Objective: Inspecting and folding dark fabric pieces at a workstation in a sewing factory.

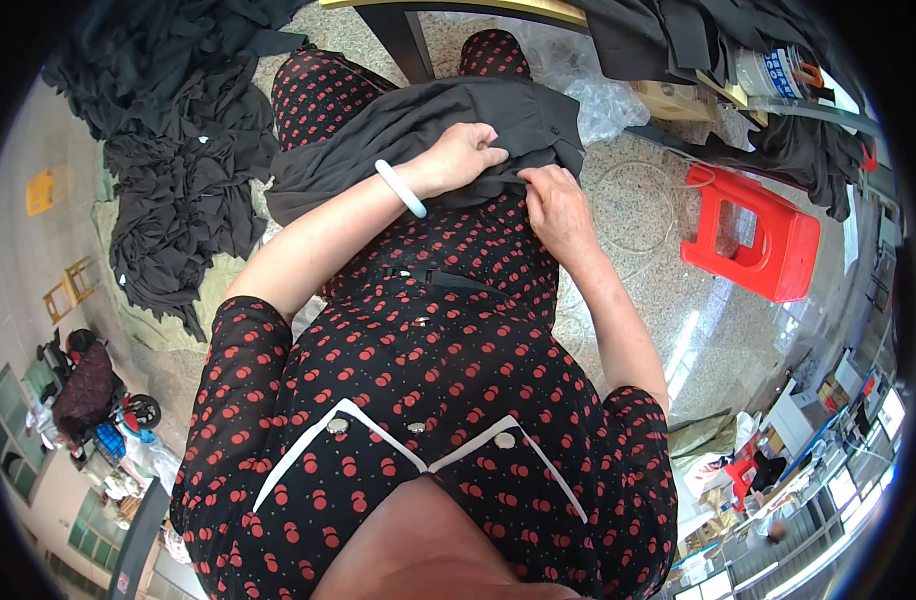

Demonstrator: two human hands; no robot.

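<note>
A dark grey garment [378, 135] lies across my lap, loosely folded, with a small dark button visible near its right end. My left hand [463, 157], a pale bangle [400, 188] on its wrist, rests on the cloth with the fingers curled and the thumb against them, pinching a bit of it. Close by on the right, my right hand [560, 208] holds the garment's near edge between thumb and fingers. The cloth between the two hands is slightly gathered, and the fingertips partly hide it.
Dark garments [188, 170] are heaped on the left, partly over a pale sheet [143, 310]. A red plastic stool [793, 245] lies tipped on the speckled floor at right. Ahead stand a table leg [403, 45] and clear plastic bags [603, 105]; more dark cloth [638, 35] hangs at upper right.
</note>
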